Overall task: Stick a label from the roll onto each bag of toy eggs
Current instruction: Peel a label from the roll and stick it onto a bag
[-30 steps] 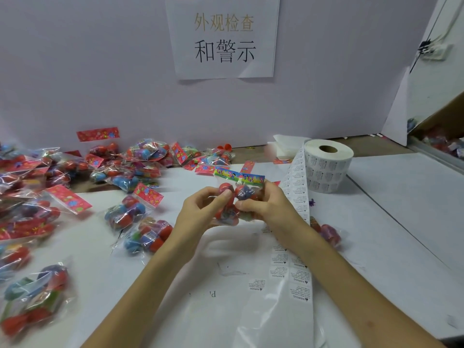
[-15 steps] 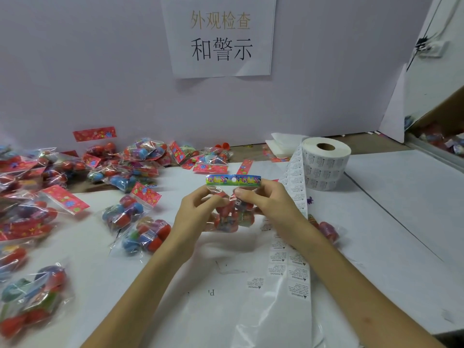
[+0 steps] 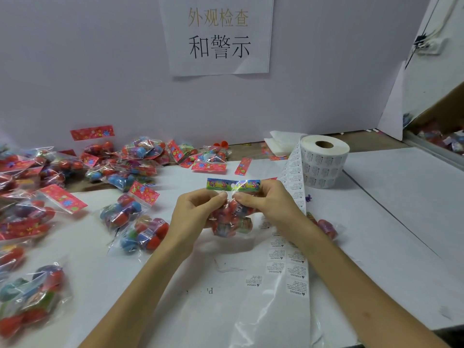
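Observation:
Both my hands hold one clear bag of toy eggs (image 3: 232, 223) upright above the table's middle, its green and blue header card on top. My left hand (image 3: 197, 213) pinches the bag's left side just under the card. My right hand (image 3: 267, 203) pinches the right side, thumb close to the left thumb. The roll of white warning labels (image 3: 324, 163) stands at the back right. Its backing strip (image 3: 293, 247) runs down toward me under my right forearm, with several labels still on it.
Several bags of toy eggs (image 3: 133, 209) with red header cards lie over the left half of the table and along the back wall. Another bag (image 3: 326, 228) lies behind my right wrist. A white sheet (image 3: 401, 197) covers the table; a paper sign (image 3: 218, 33) hangs on the wall.
The bag has turned upright in my hands, its header card now level on top. Both thumbs have moved together under the card.

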{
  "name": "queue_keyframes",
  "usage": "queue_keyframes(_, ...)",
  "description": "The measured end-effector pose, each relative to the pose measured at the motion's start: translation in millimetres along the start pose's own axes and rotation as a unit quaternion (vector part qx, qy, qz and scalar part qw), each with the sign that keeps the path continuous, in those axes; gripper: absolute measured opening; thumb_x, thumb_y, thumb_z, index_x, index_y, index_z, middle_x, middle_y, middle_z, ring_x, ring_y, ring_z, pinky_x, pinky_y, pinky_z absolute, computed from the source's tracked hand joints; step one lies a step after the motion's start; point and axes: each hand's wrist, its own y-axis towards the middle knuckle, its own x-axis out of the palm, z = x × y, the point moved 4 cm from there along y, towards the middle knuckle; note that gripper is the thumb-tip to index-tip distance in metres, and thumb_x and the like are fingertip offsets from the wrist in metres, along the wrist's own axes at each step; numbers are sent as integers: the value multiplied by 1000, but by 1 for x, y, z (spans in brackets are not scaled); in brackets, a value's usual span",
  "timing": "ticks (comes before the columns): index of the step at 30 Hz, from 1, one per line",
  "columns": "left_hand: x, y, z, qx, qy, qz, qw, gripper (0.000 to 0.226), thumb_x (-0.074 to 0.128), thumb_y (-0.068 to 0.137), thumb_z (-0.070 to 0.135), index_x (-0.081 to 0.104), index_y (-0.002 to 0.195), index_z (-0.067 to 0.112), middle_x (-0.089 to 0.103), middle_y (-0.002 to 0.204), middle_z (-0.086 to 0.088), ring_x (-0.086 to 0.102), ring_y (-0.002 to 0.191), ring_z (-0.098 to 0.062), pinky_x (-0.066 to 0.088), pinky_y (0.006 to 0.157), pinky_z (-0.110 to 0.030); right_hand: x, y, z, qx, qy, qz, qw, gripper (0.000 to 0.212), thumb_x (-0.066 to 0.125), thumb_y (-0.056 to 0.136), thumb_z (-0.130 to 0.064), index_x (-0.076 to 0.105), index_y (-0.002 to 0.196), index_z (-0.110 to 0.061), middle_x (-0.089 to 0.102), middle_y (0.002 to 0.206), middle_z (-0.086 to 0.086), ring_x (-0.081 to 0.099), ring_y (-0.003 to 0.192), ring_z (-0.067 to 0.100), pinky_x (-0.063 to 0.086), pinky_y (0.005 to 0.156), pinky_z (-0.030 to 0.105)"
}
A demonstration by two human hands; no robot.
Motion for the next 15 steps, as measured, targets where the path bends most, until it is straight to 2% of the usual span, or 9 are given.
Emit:
queue_keyframes(3,2,-2,2,-11,-5,7,1000,21,72,93,28,79,75,20,74,73,0,72,67,-12,55,54,-23,-2,0,0,4,-3,-7,1000,6,74,90,-8,75,94,-12,76,81,2,72,72,13,60,68,29)
queue_keyframes(5,4,-4,6,-14,-20,19,1000,22,73,88,35,80,71,22,75,73,-1,74,67,-13,56,53,-24,-1,0,0,8,-20,-8,1000,6,74,92,-15,75,96,-17,76,82,-2,72,76,12,61,71,33)
queue_keyframes(8,1,-7,11,-4,-44,49,998,20,73,79,43,82,74,26,78,78,-2,77,73,-18,59,55,-28,5,-4,-1,23,-9,-24,999,12,72,93,-28,74,103,-20,75,83,-6,72,79,8,56,61,26)
queue_keyframes(12,-4,-9,14,0,-64,95,993,19,71,83,46,83,77,33,79,80,-2,78,74,-18,59,53,-30,9,-6,0,29,-24,-31,999,23,75,91,-30,74,107,-14,75,103,13,73,95,26,60,66,33)
queue_keyframes(15,-3,-10,14,-23,-72,104,992,31,67,78,57,83,74,30,80,81,-1,78,74,-19,60,52,-32,8,-6,-2,25,-8,-27,999,16,76,90,-24,73,98,-11,75,98,14,73,84,25,59,63,33)
